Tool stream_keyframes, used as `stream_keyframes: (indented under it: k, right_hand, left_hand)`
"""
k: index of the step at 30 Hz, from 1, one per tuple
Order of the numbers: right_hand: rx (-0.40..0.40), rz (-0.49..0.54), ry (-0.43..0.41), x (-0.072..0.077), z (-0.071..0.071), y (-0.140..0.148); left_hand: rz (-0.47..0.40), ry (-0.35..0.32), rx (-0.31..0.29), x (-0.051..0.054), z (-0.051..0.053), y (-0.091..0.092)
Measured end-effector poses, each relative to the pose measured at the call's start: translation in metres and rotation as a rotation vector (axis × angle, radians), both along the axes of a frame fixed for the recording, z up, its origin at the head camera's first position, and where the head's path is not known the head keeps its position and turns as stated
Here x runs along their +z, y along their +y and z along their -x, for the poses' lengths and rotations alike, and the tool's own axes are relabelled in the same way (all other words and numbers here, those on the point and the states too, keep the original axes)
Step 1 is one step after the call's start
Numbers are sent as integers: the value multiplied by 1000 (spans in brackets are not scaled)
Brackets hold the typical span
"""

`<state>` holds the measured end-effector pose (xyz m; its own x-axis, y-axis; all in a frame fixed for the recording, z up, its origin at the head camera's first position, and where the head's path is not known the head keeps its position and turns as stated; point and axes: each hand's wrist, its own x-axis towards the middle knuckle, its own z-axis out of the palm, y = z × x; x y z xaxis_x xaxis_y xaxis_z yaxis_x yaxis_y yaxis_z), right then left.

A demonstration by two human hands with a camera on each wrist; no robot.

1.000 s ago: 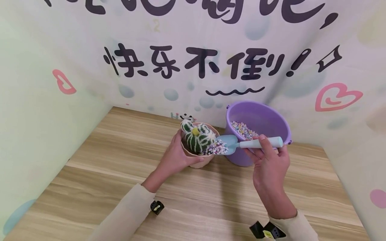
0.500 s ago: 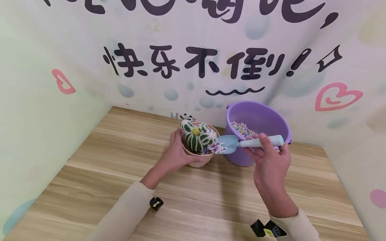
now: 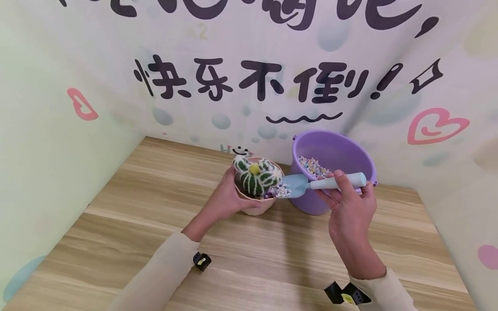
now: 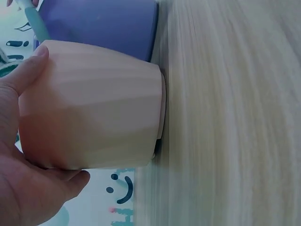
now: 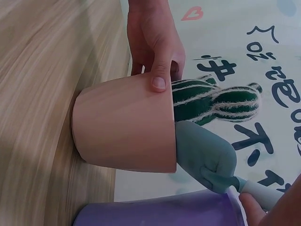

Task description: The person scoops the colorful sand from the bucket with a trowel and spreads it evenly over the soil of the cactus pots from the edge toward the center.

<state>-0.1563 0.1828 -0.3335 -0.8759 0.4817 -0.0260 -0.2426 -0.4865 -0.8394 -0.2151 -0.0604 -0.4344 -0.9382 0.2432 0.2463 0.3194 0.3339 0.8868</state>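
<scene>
My left hand [image 3: 223, 196] grips a pinkish-beige flower pot [image 4: 94, 103] from its left side, thumb at the near rim. In the pot stands a green cactus [image 3: 253, 178] with white fuzzy ribs and a yellow tip. My right hand [image 3: 352, 211] holds the pale handle of a light-blue garden trowel [image 3: 297, 185]. The trowel's blade lies at the pot's right rim, as the right wrist view [image 5: 207, 150] also shows. Small white and purple pebbles [image 3: 280, 190] sit on the blade's tip and beside the cactus. The soil behind the cactus is hidden.
A purple bucket [image 3: 311, 203] stands just right of the pot, with multicoloured pebbles [image 3: 313, 167] inside. Both are on a wood-grain table [image 3: 163, 185]. A printed cloth wall [image 3: 218, 39] rises close behind them, and walls flank the table on both sides.
Fewer pebbles lie on the trowel's blade, and more of its blue surface shows. The cactus leans slightly further right. Both hands keep their holds, with the trowel hand shifted slightly right.
</scene>
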Motion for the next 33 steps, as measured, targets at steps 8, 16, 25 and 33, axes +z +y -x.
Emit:
stream_keyframes:
  k: [8, 16, 25, 33]
  right_hand:
    - [2, -2, 34, 1, 0, -2]
    - [2, -37, 50, 3, -1, -4]
    - [1, -42, 40, 5, 0, -4]
    - [-4, -46, 27, 10, 3, -2]
  left_hand:
    - [63, -18, 96, 0, -6, 3]
    - [76, -13, 146, 3, -11, 7]
    - [132, -29, 237, 5, -15, 13]
    - [122, -32, 204, 2, -13, 12]
